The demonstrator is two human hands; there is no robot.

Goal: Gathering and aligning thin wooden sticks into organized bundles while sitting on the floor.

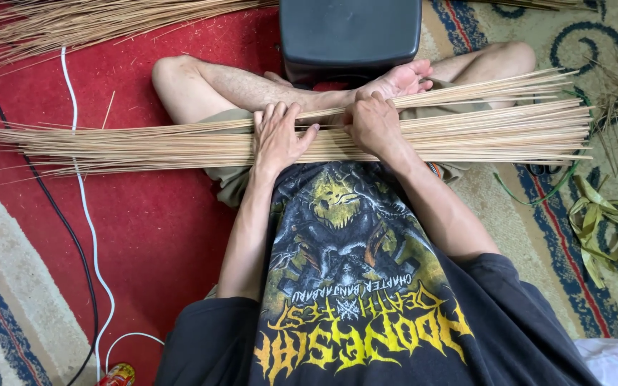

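A small red can [117,374] with yellow marks sits at the bottom left edge of the frame, cut off by the border, beside the white cable [84,214] and the black cable [44,193] that run down the red carpet [159,221]. The long bundle of thin tan sticks [466,132] lies across the person's lap, spanning the middle of the frame from left edge to right.

The left hand [277,136] rests flat on the bundle, fingers spread and open, thumb pointing right. The right hand [373,125] — just right of centre — is curled over the sticks, its fingers closed around them; the fingertips are hidden behind the bundle.

A black box-like object [350,32] at top centre is cut off by the upper edge, so its kind is hard to tell. More loose sticks [94,21] fan across the upper left, and green leaf strips [606,229] lie at the right edge on the patterned carpet.
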